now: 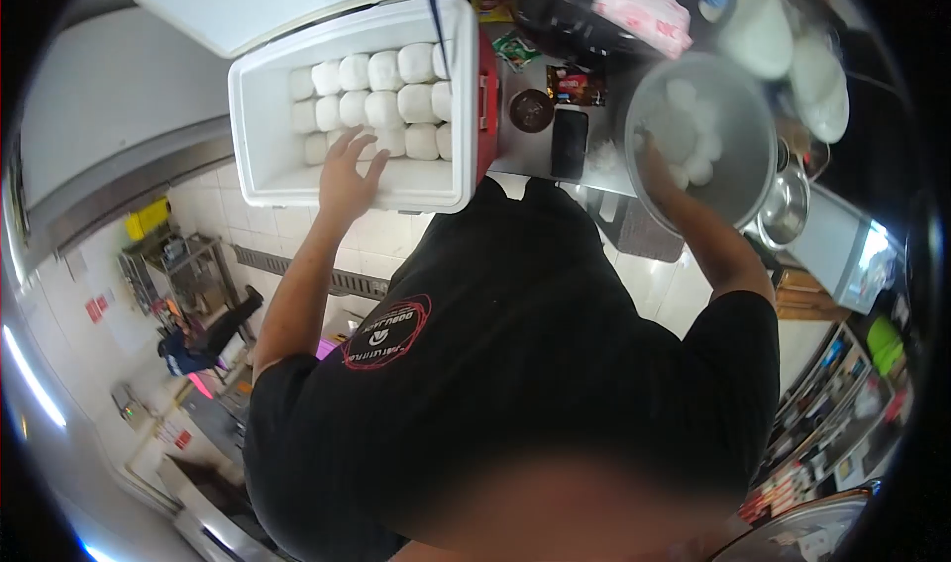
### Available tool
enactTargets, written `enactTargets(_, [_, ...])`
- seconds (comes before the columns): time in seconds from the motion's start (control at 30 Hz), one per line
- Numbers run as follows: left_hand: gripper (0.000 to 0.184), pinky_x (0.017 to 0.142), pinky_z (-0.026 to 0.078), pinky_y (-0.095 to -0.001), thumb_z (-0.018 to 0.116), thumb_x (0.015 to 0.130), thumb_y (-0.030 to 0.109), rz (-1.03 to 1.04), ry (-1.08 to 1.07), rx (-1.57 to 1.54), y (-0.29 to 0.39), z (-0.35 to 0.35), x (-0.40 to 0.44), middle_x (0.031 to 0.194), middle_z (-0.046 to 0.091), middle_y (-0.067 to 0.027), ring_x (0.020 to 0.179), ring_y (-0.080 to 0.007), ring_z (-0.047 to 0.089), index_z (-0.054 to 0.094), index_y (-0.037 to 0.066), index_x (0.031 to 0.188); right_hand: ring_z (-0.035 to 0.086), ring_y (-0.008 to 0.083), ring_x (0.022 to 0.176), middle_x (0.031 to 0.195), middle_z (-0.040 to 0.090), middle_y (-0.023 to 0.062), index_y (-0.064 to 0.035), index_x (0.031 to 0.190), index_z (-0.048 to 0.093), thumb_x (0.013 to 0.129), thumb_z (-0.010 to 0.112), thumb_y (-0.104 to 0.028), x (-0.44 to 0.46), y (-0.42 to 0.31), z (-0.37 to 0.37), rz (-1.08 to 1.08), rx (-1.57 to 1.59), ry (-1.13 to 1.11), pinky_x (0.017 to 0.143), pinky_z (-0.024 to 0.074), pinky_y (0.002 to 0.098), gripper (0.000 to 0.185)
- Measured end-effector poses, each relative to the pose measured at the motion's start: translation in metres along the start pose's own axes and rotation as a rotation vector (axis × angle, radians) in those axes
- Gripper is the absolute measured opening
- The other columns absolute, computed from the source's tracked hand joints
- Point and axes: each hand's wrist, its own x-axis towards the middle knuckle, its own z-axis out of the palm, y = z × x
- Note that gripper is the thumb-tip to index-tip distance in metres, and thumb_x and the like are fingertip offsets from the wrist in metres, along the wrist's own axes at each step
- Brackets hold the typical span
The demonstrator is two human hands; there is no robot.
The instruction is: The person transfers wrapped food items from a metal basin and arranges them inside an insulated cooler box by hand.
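In the head view, a white-lined cooler box [451,181] stands at the left with its lid up. Rows of white, dough-like balls [384,108] fill much of it. My left hand [349,181] reaches over the near wall, fingers spread at the front row of balls; whether they touch one is unclear. At the right is a deep round tub [758,131] with more white balls [705,149] and some loose white stuff inside. My right hand [656,171] is down inside it, near its left wall. Its fingers are too blurred and hidden to read.
Between box and tub lie a dark phone [569,144], a small brown bowl [532,111] and a brown packet [577,86]. Pink-white plastic packaging [639,12] is behind. Metal bowls [785,205] stand right of the tub. Another person [198,349] is far off at the left.
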Motion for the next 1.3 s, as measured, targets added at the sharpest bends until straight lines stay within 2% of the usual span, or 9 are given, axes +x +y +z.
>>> enactTargets(0.2, [0.033,0.102,0.049,-0.0458,0.072,0.092,0.035,-0.011,0.064,-0.063,-0.011,0.002,-0.006,0.133,0.064,-0.0127,0.125,-0.0352,0.059,0.071,0.009,0.112,0.061,0.0529,0.115,0.129,0.058,0.0362,-0.0125,0.151,0.028,0.096,0.062,-0.016,-0.007,0.015,-0.017,-0.353,0.047,0.151,0.1,0.0486,0.0524,0.065])
enactTargets(0.33, [0.028,0.089,0.055,-0.0408,0.072,0.094,0.026,0.02,0.101,-0.147,-0.01,-0.003,-0.004,0.127,0.068,-0.0153,0.113,-0.0322,0.066,0.07,0.003,0.11,0.056,0.0317,0.126,0.143,0.052,0.0228,-0.0087,0.155,0.028,0.099,0.067,-0.022,-0.005,0.04,-0.071,-0.174,0.529,-0.074,0.104,0.046,0.0419,0.069])
enactTargets(0.6, [0.038,0.093,0.056,-0.0373,0.077,0.091,0.017,-0.109,-0.095,-0.995,0.018,-0.032,0.016,0.124,0.067,-0.0116,0.113,-0.023,0.066,0.065,0.002,0.124,0.052,0.0198,0.125,0.134,0.053,0.008,-0.0065,0.153,0.036,0.091,0.073,-0.016,-0.212,-0.187,-0.259,-0.337,0.559,-0.465,0.107,0.0396,0.0327,0.072])
enactTargets(0.8, [0.081,0.112,0.043,-0.0411,0.081,0.085,0.011,0.295,-0.603,-1.132,0.058,-0.083,0.03,0.147,0.051,-0.0122,0.134,-0.0242,0.05,0.039,0.004,0.153,0.058,0.0257,0.125,0.139,0.057,0.0168,-0.0033,0.148,0.041,0.091,0.069,-0.009,-0.234,-0.417,-0.159,-0.881,0.097,-0.487,0.105,0.0456,0.0359,0.064])
enactTargets(0.87, [0.055,0.106,0.046,-0.0376,0.085,0.082,0.018,0.481,-0.498,-0.829,0.034,-0.079,0.049,0.132,0.065,-0.0163,0.122,-0.0231,0.061,0.063,-0.003,0.128,0.065,0.0299,0.112,0.131,0.063,0.0208,-0.0039,0.149,0.04,0.091,0.073,-0.017,-0.211,-0.46,-0.112,-0.912,0.009,-0.576,0.097,0.0491,0.0398,0.068])
enactTargets(0.9, [0.044,0.105,0.045,-0.037,0.082,0.084,0.018,0.258,-0.564,-0.678,0.021,-0.079,0.055,0.123,0.069,-0.0162,0.12,-0.0222,0.062,0.068,-0.004,0.119,0.065,0.0332,0.113,0.13,0.064,0.022,-0.0046,0.15,0.041,0.087,0.076,-0.024,-0.19,-0.471,-0.09,-1.022,-0.022,-0.535,0.098,0.0486,0.0427,0.075])
enactTargets(0.97, [0.048,0.103,0.047,-0.0364,0.077,0.085,0.014,0.277,-0.522,-0.641,-0.033,-0.054,0.073,0.121,0.07,-0.0156,0.115,-0.0225,0.065,0.064,-0.005,0.127,0.063,0.0367,0.119,0.133,0.063,0.024,0.0013,0.148,0.044,0.082,0.08,-0.028,-0.137,-0.488,-0.045,-1.197,-0.113,-0.471,0.104,0.0476,0.0436,0.08])
enactTargets(1.07, [0.055,0.095,0.051,-0.0382,0.07,0.092,0.014,0.082,-0.669,-0.577,-0.081,-0.025,0.096,0.124,0.068,-0.0164,0.113,-0.0239,0.063,0.054,-0.005,0.141,0.071,0.0368,0.097,0.115,0.072,0.0212,-0.0073,0.124,0.07,0.079,0.077,-0.034,-0.111,-0.498,-0.014,-0.732,-0.475,-0.365,0.085,0.0555,0.0513,0.052])
enactTargets(1.3, [0.064,0.091,0.053,-0.044,0.074,0.091,0.019,-0.206,-0.668,-0.591,-0.038,0.02,0.086,0.118,0.066,-0.0191,0.103,-0.033,0.064,0.05,0.002,0.148,0.071,0.0355,0.097,0.114,0.072,0.0189,-0.0119,0.124,0.071,0.081,0.075,-0.033,-0.104,-0.464,0.021,-0.565,-0.288,0.017,0.084,0.0556,0.0512,0.048])
